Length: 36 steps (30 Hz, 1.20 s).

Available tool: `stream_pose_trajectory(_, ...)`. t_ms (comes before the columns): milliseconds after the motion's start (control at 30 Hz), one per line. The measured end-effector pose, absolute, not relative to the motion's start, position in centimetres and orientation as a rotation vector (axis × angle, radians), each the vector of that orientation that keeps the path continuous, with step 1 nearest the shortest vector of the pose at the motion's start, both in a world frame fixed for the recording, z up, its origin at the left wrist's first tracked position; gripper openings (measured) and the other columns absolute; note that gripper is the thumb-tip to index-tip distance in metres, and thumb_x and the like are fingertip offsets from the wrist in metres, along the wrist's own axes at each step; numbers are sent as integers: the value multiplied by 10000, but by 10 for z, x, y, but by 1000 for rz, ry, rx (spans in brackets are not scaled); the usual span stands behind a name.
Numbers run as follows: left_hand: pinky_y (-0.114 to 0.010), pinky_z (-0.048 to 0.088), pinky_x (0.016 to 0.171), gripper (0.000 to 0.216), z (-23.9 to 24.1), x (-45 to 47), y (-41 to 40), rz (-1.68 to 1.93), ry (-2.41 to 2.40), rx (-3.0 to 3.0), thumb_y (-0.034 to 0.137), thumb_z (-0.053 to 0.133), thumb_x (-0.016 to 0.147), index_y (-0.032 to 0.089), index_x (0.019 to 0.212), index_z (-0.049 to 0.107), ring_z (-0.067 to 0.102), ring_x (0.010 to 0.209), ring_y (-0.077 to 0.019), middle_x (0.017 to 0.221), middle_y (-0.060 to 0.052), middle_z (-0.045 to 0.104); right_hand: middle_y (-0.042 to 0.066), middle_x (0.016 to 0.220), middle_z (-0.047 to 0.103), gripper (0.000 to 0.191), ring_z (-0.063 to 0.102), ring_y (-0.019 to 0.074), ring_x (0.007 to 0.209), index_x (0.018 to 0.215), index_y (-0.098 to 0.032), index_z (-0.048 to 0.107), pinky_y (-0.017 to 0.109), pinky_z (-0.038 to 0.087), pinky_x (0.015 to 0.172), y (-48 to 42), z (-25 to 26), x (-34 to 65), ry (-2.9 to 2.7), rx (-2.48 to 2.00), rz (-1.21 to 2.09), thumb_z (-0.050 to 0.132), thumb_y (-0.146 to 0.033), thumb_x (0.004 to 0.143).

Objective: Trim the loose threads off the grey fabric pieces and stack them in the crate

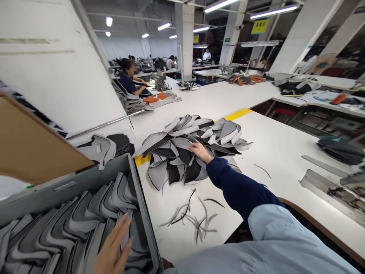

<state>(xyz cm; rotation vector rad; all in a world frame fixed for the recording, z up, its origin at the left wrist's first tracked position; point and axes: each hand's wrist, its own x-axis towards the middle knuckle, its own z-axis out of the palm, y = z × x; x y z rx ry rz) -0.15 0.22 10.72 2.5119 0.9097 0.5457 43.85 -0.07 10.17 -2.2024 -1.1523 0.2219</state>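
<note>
A heap of grey and black cut fabric pieces (188, 146) lies on the white table (285, 152). My right hand (201, 151) reaches out in a dark blue sleeve and rests on the heap, fingers curled onto a piece. My left hand (112, 247) lies with fingers stretched flat on the stacked grey pieces (71, 228) inside a grey bin (142, 213) at the lower left.
Thin fabric trimmings (191, 217) are scattered on the table near me. A cardboard flap (31, 144) rises at the left. A small stack of pieces (105, 146) lies behind the bin. A metal ruler (325, 165) and machine parts sit at right. A seated person (129, 78) works farther back.
</note>
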Motion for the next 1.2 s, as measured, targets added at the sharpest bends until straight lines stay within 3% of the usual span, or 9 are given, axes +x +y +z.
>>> stream_pose_trajectory(100,-313,490,924,442,112,70,-22,569,875,2381,376,406,907,261,1331,456,465,1243,-241,1365,-65,489,-62,545,301,455,367,83,540,552,-191,336,221,322,524,-36,113,394,-1249,-1930,200,432,-496,875)
stream_pose_trajectory(233,-405,300,1089,504,125,145,-51,745,736,2222,392,328,932,186,1390,361,261,1364,-232,1473,-113,316,-53,598,256,425,297,84,550,595,-212,229,223,288,513,-98,112,327,-1297,-1658,224,360,-478,899)
stream_pose_trajectory(433,-423,185,1128,577,141,156,-83,782,552,2037,430,434,885,168,1395,365,199,1383,-249,1500,-113,251,-8,717,401,157,396,125,642,770,-206,425,255,375,574,-147,114,280,-1441,-1304,234,413,-311,886)
stream_pose_trajectory(500,-407,232,1115,626,146,149,-86,750,571,1919,422,541,823,155,1372,406,295,1346,-261,1451,-119,357,25,796,455,108,444,149,700,954,-204,472,276,415,602,-149,116,278,-1562,-1163,187,430,-256,870)
stream_pose_trajectory(600,-384,308,1081,596,149,136,-87,743,695,1708,405,607,762,151,1293,513,439,1257,-268,1329,-99,524,83,936,511,319,500,175,783,1167,-195,427,295,464,633,-149,121,276,-1760,-1092,157,432,-213,849)
stream_pose_trajectory(800,-317,485,874,293,145,107,-88,823,783,1358,330,696,680,179,930,723,635,948,-236,987,-63,713,96,993,545,457,563,170,832,1321,-214,363,252,478,602,-169,150,284,-1996,-1030,-100,427,-160,871)
stream_pose_trajectory(900,-226,517,640,150,143,96,-93,796,750,1069,277,731,650,153,734,725,634,656,-150,702,-48,703,98,987,483,456,534,195,864,1324,-221,390,307,497,668,-175,152,304,-1835,-1050,-201,483,-338,893)
stream_pose_trajectory(1000,-138,486,511,153,136,89,-95,769,790,746,171,780,570,134,702,710,608,560,-91,655,-20,680,105,1024,425,566,505,188,830,1326,-228,389,315,502,624,-174,126,323,-1771,-1092,-64,392,-571,876)
stream_pose_trajectory(1200,-79,526,619,180,124,78,-96,866,781,308,6,665,618,166,698,686,640,616,-46,736,28,671,154,1127,399,782,503,233,929,1367,-182,279,340,514,642,-178,55,304,-1831,-1162,13,512,-637,776)
